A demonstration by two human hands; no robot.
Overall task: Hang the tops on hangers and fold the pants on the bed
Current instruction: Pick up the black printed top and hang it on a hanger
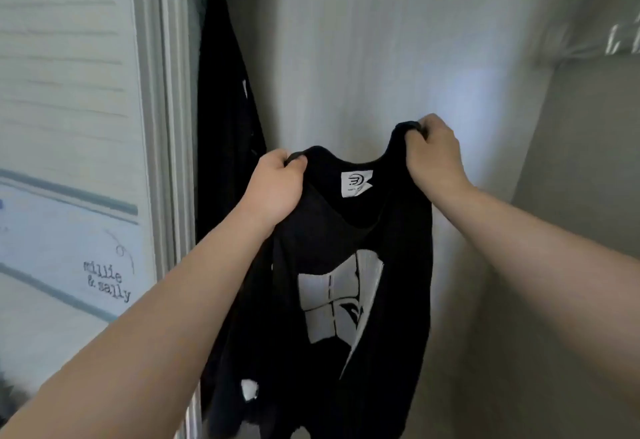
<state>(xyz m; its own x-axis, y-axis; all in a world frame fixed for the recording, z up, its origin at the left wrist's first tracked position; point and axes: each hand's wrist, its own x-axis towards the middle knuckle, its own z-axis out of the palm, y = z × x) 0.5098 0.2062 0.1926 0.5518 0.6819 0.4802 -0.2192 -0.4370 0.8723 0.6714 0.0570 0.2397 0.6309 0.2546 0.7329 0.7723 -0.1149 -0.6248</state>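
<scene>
I hold up a black top [332,230] with a white printed graphic and a white neck label, in front of an open closet. My left hand [275,185] grips its left shoulder and my right hand [434,151] grips its right shoulder, a little higher. The top hangs down between my forearms, neckline facing me. No hanger shows in or near the top. No pants or bed are in view.
Another dark garment [225,109] hangs at the closet's left edge beside the white louvred door [69,92]. A white wire shelf [595,40] sits at the upper right. A pale panel [69,248] with printed words leans at the left. The closet's back wall is pale.
</scene>
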